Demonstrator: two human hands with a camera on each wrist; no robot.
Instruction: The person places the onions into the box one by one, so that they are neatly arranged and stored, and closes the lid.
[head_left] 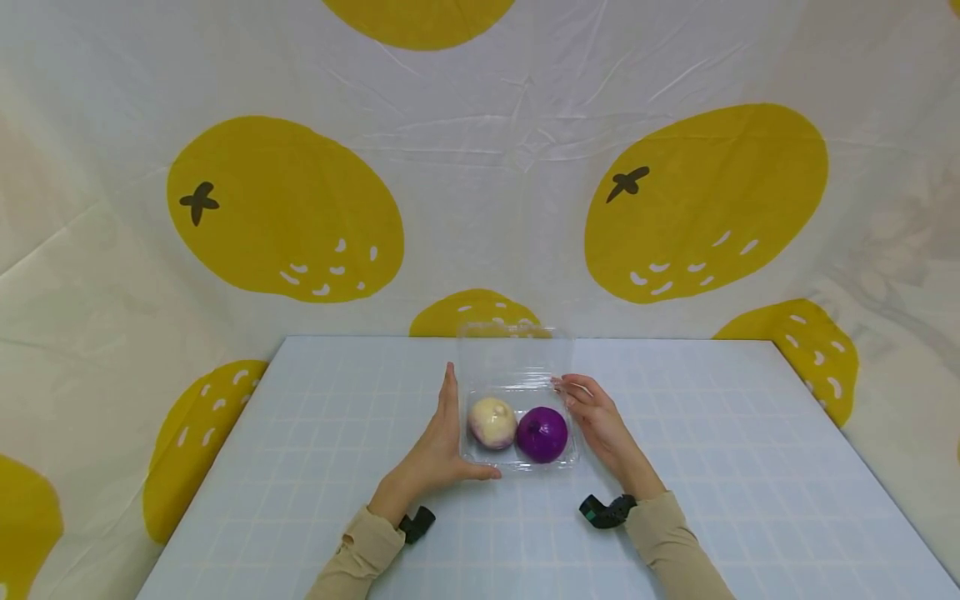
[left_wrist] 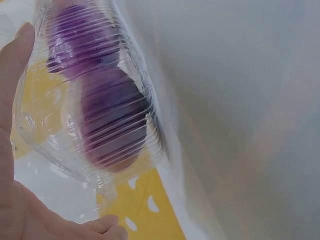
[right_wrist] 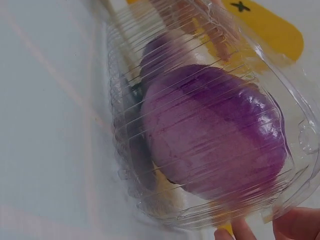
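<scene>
A clear plastic clamshell box (head_left: 517, 461) sits on the table, its lid (head_left: 513, 354) raised at the back. Inside, a cream round vegetable with a purple underside, like a turnip (head_left: 492, 423), lies left of a glossy purple, onion-like ball (head_left: 542, 434). My left hand (head_left: 435, 446) frames the box's front left corner, fingers straight along the side and thumb along the front. At the back right corner, my right hand (head_left: 600, 421) pinches the rim between thumb and fingers (right_wrist: 235, 231). Through the ribbed wall in the left wrist view, both vegetables show blurred.
The white table (head_left: 720, 467) has a faint grid. Behind it and at its sides hangs a pale cloth (head_left: 487, 192) printed with large yellow fruit. A small dark camera (head_left: 607, 511) is strapped to the right wrist, and another (head_left: 417, 525) to the left.
</scene>
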